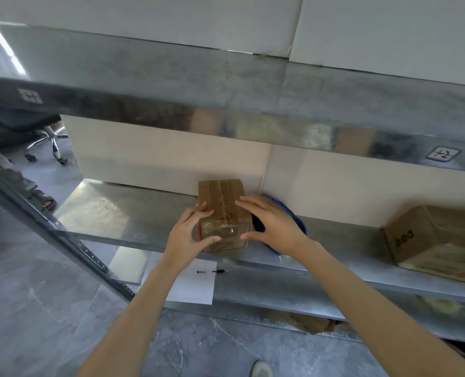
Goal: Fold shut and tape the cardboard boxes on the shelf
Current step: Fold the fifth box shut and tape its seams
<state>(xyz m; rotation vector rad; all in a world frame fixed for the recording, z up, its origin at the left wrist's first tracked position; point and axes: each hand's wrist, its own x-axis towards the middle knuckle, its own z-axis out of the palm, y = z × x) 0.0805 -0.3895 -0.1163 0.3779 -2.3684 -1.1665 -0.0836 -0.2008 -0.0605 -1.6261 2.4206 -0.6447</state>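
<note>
A small brown cardboard box (223,210) stands on the metal shelf (122,213), its flaps folded down with clear tape and handwriting along the top. My left hand (190,235) holds its near left corner, fingers on top and thumb across the front face. My right hand (272,227) touches the box's right side with spread, nearly straight fingers and the thumb at the front right corner. A second, larger cardboard box (438,240) lies tilted at the far right of the same shelf. Something red (199,231) shows just left of the small box, mostly hidden by my left hand.
A blue round object (294,219) lies behind my right hand. White panels (171,156) back the shelf. The upper shelf's beam (225,123) overhangs. Below, a white sheet (196,287) and a pen (212,271) lie on the lower shelf. An office chair (43,137) stands at the left.
</note>
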